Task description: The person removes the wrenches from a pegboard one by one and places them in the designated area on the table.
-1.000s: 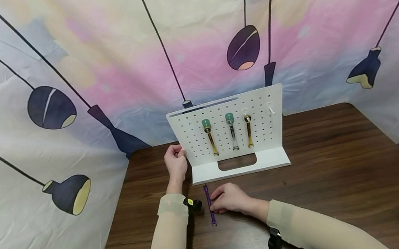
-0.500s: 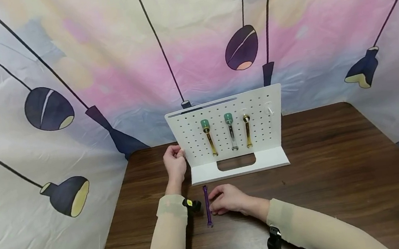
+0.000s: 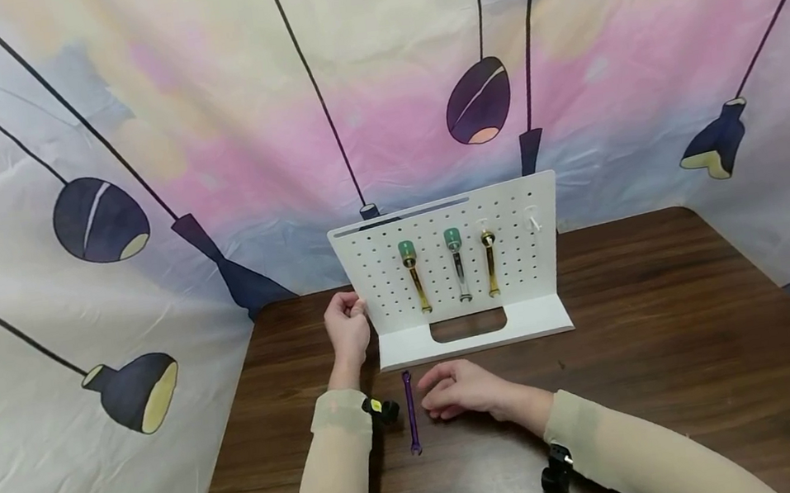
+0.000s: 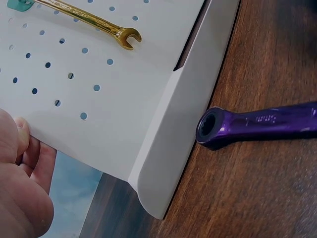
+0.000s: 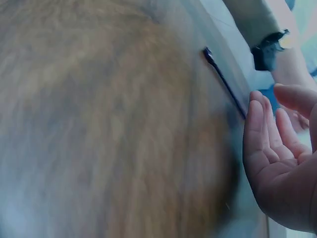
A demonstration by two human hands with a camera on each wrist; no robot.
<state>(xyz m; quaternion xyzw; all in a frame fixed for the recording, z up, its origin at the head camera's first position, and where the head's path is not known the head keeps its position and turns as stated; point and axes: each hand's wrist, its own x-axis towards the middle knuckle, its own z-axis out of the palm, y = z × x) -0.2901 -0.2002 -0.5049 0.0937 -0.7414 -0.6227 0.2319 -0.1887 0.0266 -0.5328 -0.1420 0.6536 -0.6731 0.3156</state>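
My left hand [image 3: 347, 325] pinches the left edge of a white pegboard stand [image 3: 479, 344]; in the left wrist view its thumb lies on the front face and the fingers curl behind. A purple combination wrench [image 3: 411, 415] lies on the table in front of the stand, its ring end toward the board. Just to the right of that wrench is my right hand [image 3: 470, 389], fingers loosely bent and holding nothing. On the board hang two gold wrenches [image 3: 417, 281] [image 3: 491, 267] and a silver wrench [image 3: 460, 269] between them.
Green caps [image 3: 452, 236] cover the pegs of the left gold and the silver wrench. A bare white peg [image 3: 533, 220] sticks out at the board's right. The brown wooden table [image 3: 658, 312] meets a printed cloth backdrop [image 3: 406, 103] behind the board.
My right hand has moved a little to the right, away from the purple wrench, which has straightened slightly on the table. My left hand keeps its grip on the board edge.
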